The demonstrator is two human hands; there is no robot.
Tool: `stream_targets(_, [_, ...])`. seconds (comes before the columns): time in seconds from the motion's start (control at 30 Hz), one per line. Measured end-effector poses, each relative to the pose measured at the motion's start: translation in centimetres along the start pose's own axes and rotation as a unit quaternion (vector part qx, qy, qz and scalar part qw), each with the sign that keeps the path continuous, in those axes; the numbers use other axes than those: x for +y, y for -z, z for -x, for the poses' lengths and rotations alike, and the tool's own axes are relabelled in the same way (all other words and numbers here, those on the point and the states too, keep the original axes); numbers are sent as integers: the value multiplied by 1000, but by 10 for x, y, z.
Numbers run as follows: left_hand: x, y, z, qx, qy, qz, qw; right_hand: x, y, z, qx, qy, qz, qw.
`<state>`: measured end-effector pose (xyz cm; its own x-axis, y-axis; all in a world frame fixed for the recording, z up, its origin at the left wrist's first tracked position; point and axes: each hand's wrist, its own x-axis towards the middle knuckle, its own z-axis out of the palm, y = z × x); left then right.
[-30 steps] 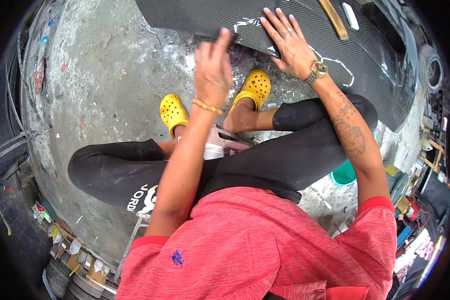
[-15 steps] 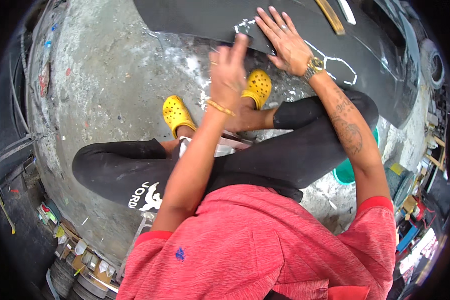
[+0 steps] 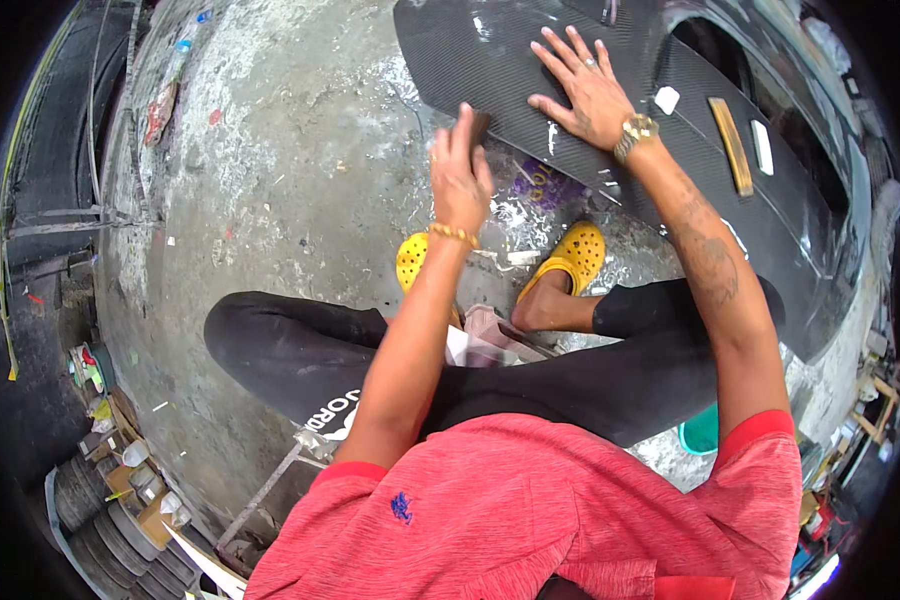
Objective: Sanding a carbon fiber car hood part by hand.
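My right hand [image 3: 587, 95] lies flat with fingers spread on a large black panel [image 3: 560, 150] with a woven, carbon-fibre look. Along the panel's left edge, my left hand [image 3: 460, 180] has its fingers and thumb around a small dark brown block [image 3: 480, 130]. Most of that block is hidden by the fingers, so its exact kind is unclear. On the panel, to the right of my right hand, are a white angular piece [image 3: 667, 99], a yellowish wooden strip [image 3: 731, 147] and a short white bar [image 3: 762, 148].
Below the panel, white scraps and a purple printed sheet [image 3: 550, 187] lie on the stained concrete floor [image 3: 300, 160]. My feet wear yellow clogs [image 3: 575, 255]. A green container [image 3: 700, 432] stands by my right leg. Stacked round dark items [image 3: 115, 530] and small boxes are at lower left.
The view has shifted, so the panel and clogs sit lower and farther right. My left hand, blurred before, now shows the brown block. My right hand remains flat on the panel.
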<state>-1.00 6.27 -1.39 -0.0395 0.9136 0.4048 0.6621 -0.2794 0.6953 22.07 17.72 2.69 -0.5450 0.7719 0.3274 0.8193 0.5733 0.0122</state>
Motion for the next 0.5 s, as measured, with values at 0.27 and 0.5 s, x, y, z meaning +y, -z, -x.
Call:
stream_targets(0.27, [2, 1, 6, 39, 38, -33, 998, 0, -14, -14, -34, -55, 94, 993])
stream_targets(0.5, [-54, 31, -44, 109, 43, -92, 989, -46, 55, -52, -166, -111, -80, 977])
